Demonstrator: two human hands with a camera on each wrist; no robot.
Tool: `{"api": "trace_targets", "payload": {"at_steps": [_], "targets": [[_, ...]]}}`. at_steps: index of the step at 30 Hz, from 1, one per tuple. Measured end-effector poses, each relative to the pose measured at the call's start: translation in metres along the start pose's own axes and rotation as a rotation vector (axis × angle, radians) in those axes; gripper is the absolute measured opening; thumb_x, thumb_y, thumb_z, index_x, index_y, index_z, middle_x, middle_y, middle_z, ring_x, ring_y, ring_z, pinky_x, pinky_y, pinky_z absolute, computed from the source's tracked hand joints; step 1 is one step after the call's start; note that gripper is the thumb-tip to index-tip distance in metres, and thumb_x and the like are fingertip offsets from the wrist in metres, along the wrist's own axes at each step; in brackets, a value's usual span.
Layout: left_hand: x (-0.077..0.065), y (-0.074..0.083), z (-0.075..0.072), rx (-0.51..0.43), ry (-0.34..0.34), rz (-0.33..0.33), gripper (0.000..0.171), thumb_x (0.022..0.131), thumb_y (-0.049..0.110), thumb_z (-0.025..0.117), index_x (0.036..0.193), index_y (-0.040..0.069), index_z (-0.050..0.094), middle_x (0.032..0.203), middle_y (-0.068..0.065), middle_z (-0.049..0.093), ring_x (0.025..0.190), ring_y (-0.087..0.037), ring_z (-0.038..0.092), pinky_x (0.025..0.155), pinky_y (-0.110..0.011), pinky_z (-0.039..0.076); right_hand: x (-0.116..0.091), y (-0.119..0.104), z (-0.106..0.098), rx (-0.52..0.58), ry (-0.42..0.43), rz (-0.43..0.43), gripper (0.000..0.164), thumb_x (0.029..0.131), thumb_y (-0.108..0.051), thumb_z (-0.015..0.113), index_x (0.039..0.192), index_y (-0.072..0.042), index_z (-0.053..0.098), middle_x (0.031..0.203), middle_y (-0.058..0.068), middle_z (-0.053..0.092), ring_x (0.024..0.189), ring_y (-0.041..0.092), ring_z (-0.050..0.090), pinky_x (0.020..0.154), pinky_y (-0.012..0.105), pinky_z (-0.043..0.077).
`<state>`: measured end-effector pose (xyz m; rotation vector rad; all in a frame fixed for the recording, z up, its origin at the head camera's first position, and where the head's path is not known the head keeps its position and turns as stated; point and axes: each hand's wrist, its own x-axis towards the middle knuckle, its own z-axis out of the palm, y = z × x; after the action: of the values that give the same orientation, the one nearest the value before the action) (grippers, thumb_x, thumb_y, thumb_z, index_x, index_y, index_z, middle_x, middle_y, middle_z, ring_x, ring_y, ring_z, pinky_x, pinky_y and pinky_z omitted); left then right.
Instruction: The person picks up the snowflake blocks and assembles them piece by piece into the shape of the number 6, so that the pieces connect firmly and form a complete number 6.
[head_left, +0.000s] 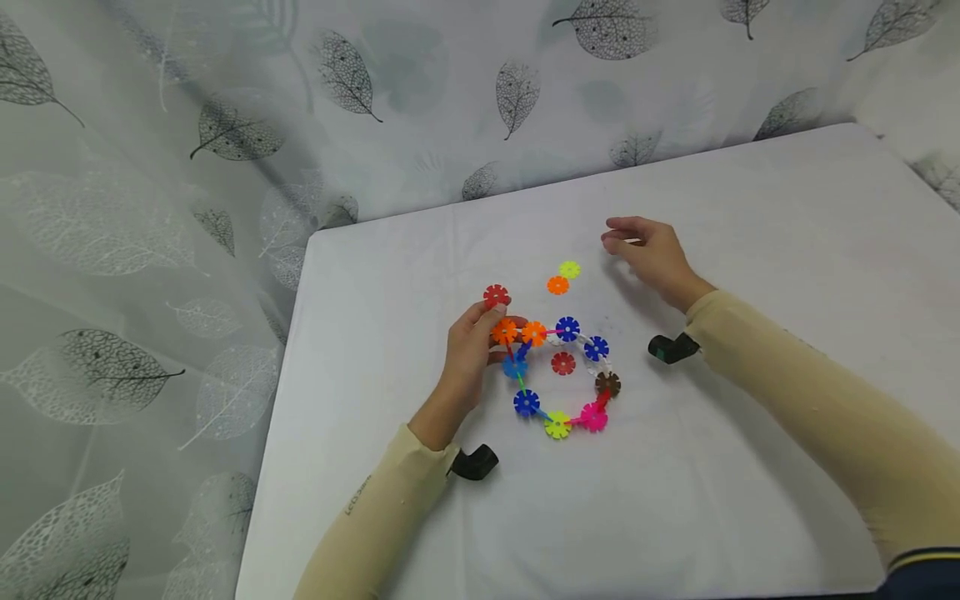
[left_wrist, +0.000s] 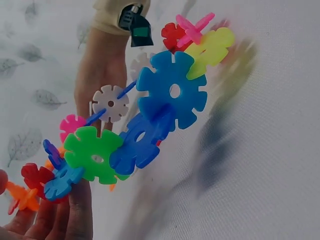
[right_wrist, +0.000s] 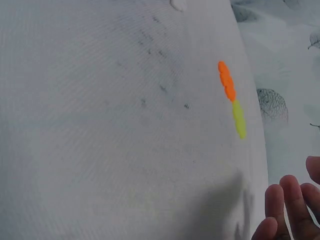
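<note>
My left hand (head_left: 467, 354) grips one corner of a ring of interlocked, notched plastic snowflake discs (head_left: 527, 403), its thumb by an orange disc (head_left: 505, 332). Beside the thumb is a red disc (head_left: 496, 295); whether it is joined to the ring I cannot tell. In the left wrist view, the ring's blue disc (left_wrist: 172, 90) and green disc (left_wrist: 95, 155) stand at angles to each other. Up and to the right, my right hand (head_left: 656, 258) hovers over the table with relaxed fingers (right_wrist: 295, 205), holding nothing.
A loose orange disc (head_left: 558, 285) and a yellow disc (head_left: 570, 269) lie beyond the ring, left of my right hand. Within the ring's outline shows another red disc (head_left: 563, 363). A white cloth covers the table (head_left: 390, 275); a leaf-patterned curtain (head_left: 420, 108) hangs behind.
</note>
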<state>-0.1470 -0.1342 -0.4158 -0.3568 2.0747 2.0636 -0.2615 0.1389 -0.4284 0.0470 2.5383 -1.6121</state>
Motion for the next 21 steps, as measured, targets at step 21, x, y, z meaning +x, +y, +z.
{"api": "trace_targets", "payload": {"at_steps": [21], "targets": [[-0.014, 0.007, 0.003, 0.036, -0.119, 0.299, 0.034, 0.108, 0.028, 0.048, 0.132, 0.006, 0.058, 0.108, -0.011, 0.074, 0.100, -0.024, 0.064, 0.081, -0.036, 0.054, 0.016, -0.008, 0.030, -0.574, -0.251, -0.213, 0.037, 0.094, -0.019, 0.072, 0.130, -0.009, 0.069, 0.121, 0.019, 0.054, 0.106, 0.035, 0.053, 0.096, 0.050, 0.048]]}}
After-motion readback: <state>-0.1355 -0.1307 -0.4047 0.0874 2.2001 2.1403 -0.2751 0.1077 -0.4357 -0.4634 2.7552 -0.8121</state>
